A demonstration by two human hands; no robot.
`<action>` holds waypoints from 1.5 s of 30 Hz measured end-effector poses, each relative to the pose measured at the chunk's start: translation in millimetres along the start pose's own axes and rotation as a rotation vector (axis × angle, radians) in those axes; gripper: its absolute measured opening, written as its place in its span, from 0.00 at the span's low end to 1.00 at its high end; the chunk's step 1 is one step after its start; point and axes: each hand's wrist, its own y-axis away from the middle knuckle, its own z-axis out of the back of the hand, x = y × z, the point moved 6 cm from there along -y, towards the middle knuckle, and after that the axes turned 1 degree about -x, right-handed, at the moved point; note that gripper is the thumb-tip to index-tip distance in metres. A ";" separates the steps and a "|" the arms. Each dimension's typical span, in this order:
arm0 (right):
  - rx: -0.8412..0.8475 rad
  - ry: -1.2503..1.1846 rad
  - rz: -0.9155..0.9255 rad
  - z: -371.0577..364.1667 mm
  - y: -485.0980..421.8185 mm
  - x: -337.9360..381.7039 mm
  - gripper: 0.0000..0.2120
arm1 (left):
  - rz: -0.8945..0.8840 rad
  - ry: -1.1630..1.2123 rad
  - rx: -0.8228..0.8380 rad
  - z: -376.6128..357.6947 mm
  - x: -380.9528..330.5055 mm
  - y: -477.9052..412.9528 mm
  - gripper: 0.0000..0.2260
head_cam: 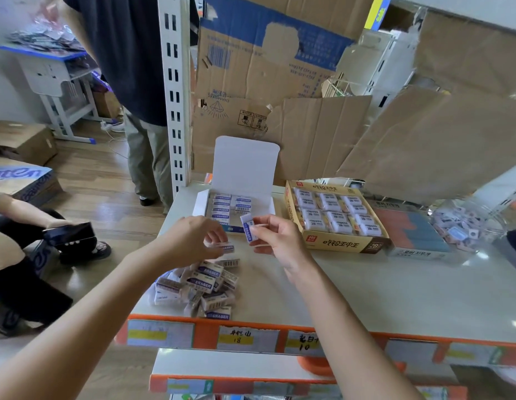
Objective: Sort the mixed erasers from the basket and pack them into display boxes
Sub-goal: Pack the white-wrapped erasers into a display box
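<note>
Our right hand [277, 241] is raised above the counter [366, 284] and pinches the first eraser [248, 228] between thumb and fingertips. This eraser has a white and blue paper sleeve and it is held almost on its end, a little tilted. It is just in front of the white display box [203, 204].

Our left hand [193, 238] is beside it, a little lower. Its fingers are curled around the second eraser [226, 247], which looks blurred, so we cannot read its label.

Below both hands, a loose pile of erasers [202, 284] of the same kind lies on the counter near its front edge.

The white display box is open, with its lid [245, 163] standing up behind. Inside, erasers fill rows at the left and at the back; the front right part is hidden by our hands.

To the right of it stands a yellow box of 2B erasers [334, 217], packed full. Further right lies a flat box of orange and teal erasers [409, 232], and then a clear tub [464, 226] with small mixed erasers.

Torn cardboard [265, 82] leans behind the counter. One person [135, 67] stands at the left, and another person [20, 226] sits low on the floor.
</note>
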 end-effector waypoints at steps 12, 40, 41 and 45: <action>0.110 0.009 0.058 -5.2 -4.9 9.7 0.07 | -0.222 0.180 -0.188 16.1 -20.2 1.2 0.14; -0.166 0.799 0.031 2.5 -75.2 11.6 0.06 | 0.143 0.100 -0.238 18.5 36.9 -40.9 0.24; -0.170 0.834 0.044 2.0 -75.9 12.4 0.07 | 0.144 0.105 -0.235 18.4 37.2 -41.0 0.24; -0.168 1.031 0.103 -0.5 -73.9 21.0 0.07 | 0.146 0.114 -0.228 18.9 36.2 -41.7 0.24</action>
